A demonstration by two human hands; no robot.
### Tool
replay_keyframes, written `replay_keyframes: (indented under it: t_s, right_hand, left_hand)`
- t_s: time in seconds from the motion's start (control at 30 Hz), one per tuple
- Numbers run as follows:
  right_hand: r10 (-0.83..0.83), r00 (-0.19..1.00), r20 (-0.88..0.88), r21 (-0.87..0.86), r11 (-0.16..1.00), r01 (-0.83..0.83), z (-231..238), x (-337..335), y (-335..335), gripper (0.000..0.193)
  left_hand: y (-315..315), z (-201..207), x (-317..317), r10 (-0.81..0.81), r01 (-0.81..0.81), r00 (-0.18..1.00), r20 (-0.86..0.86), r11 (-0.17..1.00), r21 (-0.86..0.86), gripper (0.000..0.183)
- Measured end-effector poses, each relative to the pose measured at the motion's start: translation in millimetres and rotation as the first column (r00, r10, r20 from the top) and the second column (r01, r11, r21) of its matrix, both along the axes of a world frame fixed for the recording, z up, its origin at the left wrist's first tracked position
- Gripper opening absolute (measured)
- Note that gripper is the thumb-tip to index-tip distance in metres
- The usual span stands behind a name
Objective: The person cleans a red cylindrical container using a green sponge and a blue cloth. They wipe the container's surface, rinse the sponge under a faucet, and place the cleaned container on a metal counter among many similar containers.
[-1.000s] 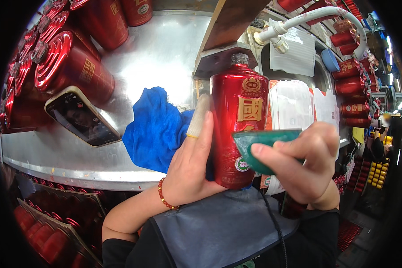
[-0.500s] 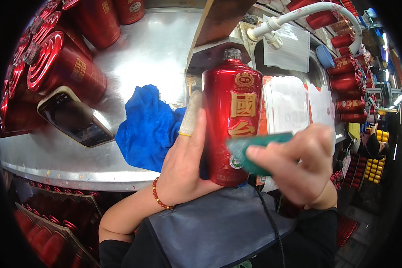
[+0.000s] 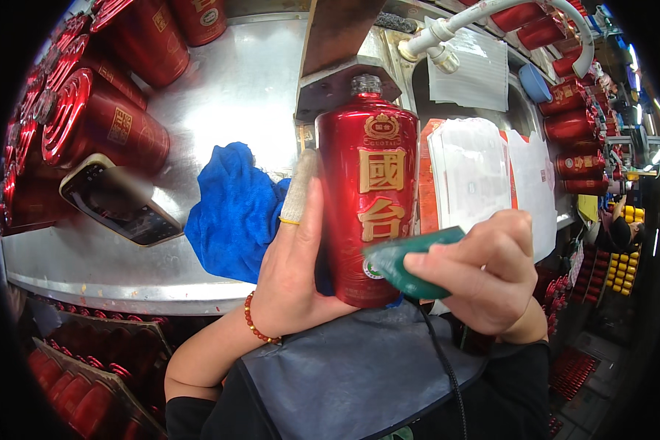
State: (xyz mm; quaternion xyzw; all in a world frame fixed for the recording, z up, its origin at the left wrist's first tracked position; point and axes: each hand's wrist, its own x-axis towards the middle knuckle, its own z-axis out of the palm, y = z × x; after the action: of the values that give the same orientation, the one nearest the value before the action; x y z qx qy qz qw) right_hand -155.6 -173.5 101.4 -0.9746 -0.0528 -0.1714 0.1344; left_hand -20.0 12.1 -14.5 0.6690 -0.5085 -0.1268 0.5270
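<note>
A glossy red bottle (image 3: 339, 213) with raised gold characters and a clear cap lies before me, its neck pointing away against a wooden block. My left hand (image 3: 290, 264) grips it along its left side and lower end; a cloth finger cot (image 3: 298, 189) covers one finger, and a beaded bracelet circles the wrist. My right hand (image 3: 491, 275) is closed around a flat green scraper (image 3: 418, 257). The scraper's tip is over the round green-and-white sticker (image 3: 372, 268) low on the bottle; whether it touches, I cannot tell. A blue cloth (image 3: 231, 213) lies left of my left hand.
A phone (image 3: 121, 202) leans against red bottles (image 3: 103, 121) at the left of the metal table (image 3: 227, 81). White sheets (image 3: 469, 169) lie right of the bottle. Beyond them are a white curved tap (image 3: 447, 33) and a blue bowl (image 3: 534, 82). The wooden block (image 3: 341, 37) stands ahead.
The bottle and my left hand appear slightly further left in view, as does the whole scene. The scraper has moved slightly down and left, and my right hand is less blurred.
</note>
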Motion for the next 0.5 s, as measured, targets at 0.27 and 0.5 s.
replay_keyframes:
  t_s: [0.27, 0.5]
  right_hand:
    - [-0.023, 1.000, -0.013, 0.086, 0.996, 0.024, -4, -2, -7, 0.047]
    - [-0.027, 0.998, 0.048, -0.056, 0.998, 0.029, -4, 3, 4, 0.044]
  left_hand:
    - [0, -1, -2, 0.014, -0.014, 0.999, -0.043, 1.000, 0.000, 0.134]
    - [1, 2, -4, 0.048, -0.048, 0.999, -0.016, 0.999, 0.022, 0.136]
